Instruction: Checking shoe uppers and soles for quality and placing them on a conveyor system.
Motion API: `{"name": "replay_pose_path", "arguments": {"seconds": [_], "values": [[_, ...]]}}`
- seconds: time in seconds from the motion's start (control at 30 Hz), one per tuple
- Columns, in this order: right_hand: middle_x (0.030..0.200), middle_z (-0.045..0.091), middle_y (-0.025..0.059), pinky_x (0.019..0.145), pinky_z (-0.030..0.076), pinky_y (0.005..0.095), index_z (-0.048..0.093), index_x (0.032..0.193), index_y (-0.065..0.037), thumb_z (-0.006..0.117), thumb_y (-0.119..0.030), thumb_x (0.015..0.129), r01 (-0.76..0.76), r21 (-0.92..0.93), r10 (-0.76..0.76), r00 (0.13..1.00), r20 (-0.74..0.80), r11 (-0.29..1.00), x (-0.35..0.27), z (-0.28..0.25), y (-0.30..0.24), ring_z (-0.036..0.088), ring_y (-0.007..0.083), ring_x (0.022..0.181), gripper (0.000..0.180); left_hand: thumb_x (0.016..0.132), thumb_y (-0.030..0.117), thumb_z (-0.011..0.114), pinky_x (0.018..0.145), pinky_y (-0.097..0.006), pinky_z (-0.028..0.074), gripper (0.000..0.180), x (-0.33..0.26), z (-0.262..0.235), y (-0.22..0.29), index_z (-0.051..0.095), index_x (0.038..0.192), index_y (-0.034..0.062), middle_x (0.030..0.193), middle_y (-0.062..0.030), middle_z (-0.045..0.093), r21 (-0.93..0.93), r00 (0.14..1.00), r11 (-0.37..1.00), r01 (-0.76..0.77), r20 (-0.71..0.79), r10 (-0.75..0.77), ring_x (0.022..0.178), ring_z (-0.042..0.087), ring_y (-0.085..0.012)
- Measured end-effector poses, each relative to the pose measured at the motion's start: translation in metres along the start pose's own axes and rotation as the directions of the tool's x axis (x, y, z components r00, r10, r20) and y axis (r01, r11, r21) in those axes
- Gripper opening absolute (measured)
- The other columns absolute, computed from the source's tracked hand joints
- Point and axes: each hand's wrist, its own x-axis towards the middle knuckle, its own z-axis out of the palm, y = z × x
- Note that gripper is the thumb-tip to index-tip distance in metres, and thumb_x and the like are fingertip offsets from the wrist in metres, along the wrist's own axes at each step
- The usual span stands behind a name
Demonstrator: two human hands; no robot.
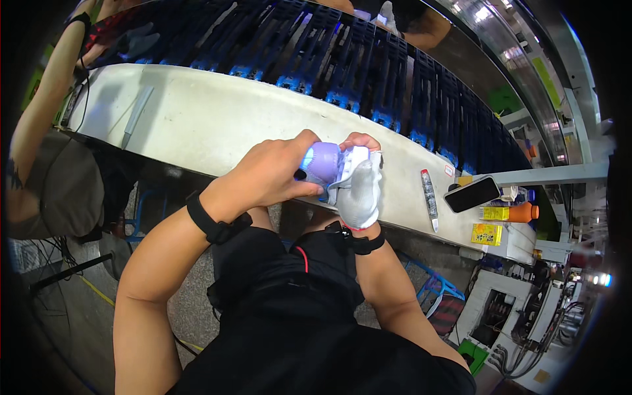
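In the head view, a rounded purple piece of soft material with a white edge (324,159) is held between both hands, just above the near edge of a long white worktop (197,99). It is gripped from its left by the bare left hand (266,170), whose fingers are closed round the purple end, with the index finger above and the thumb below. Its white edge is met on the other side by the right hand (359,196), which is covered by a pale grey and white cloth glove; bare fingertips are seen bent over at its far side, but how firmly they are closed cannot be told. A black band is worn on each wrist.

On the worktop to the right, a slim patterned marker with a red end (429,201), a black-screened phone (473,194), an orange bottle with a yellow label (520,212) and a small yellow box (487,234) are seen. A slim grey tool (137,117) is laid at the left. The far side is bordered by a dark slatted conveyor with blue ends (342,99).
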Motion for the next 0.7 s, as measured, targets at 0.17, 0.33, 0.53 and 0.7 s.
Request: {"name": "replay_pose_path", "arguments": {"seconds": [0.17,0.33,0.53,0.7], "values": [[0.128,0.056,0.0071,0.098,0.053,0.0352,0.050,0.144,-0.006,0.054,-0.055,0.115,0.002,-0.157,0.009,0.998,0.069,0.988,-0.010,-0.016,-0.016,0.059,0.0178,0.115,0.057,0.079,0.037,0.097,0.078,-0.054,0.058,0.068,0.021,0.004,0.029,0.057,0.125,0.0054,0.097,-0.0228,0.076,0.172,0.994,0.980,-0.099,0.068,0.089,0.094,0.075,-0.0469],[0.135,0.053,0.0092,0.110,0.050,0.0386,0.048,0.153,-0.004,0.048,-0.070,0.112,-0.120,0.028,0.120,0.993,0.000,0.992,-0.023,-0.033,-0.027,0.060,0.0204,0.124,0.078,0.080,0.039,0.094,0.080,-0.048,0.060,0.064,0.022,0.029,0.050,0.060,0.120,0.0021,0.100,-0.0155,0.074,0.219,0.961,0.938,-0.268,-0.005,0.275,0.096,0.074,-0.0374],[0.150,0.059,0.0161,0.117,0.046,0.0399,0.052,0.156,0.000,0.046,-0.053,0.115,-0.126,-0.170,0.121,0.992,-0.040,0.977,-0.033,-0.036,-0.049,0.058,0.0249,0.137,0.067,0.080,0.037,0.094,0.082,-0.043,0.061,0.058,0.017,0.038,0.064,0.066,0.117,0.0015,0.099,-0.0130,0.074,0.273,0.937,0.907,-0.320,-0.053,0.347,0.094,0.075,-0.0323],[0.155,0.059,0.0206,0.118,0.048,0.0443,0.050,0.157,0.002,0.057,-0.055,0.111,-0.093,-0.518,0.074,0.996,-0.057,0.850,-0.046,-0.039,-0.052,0.059,0.0322,0.142,0.074,0.077,0.035,0.095,0.082,-0.044,0.062,0.061,0.012,0.039,0.058,0.065,0.120,0.0036,0.103,-0.0124,0.073,0.264,0.915,0.887,-0.378,-0.041,0.402,0.093,0.075,-0.0332]]}}
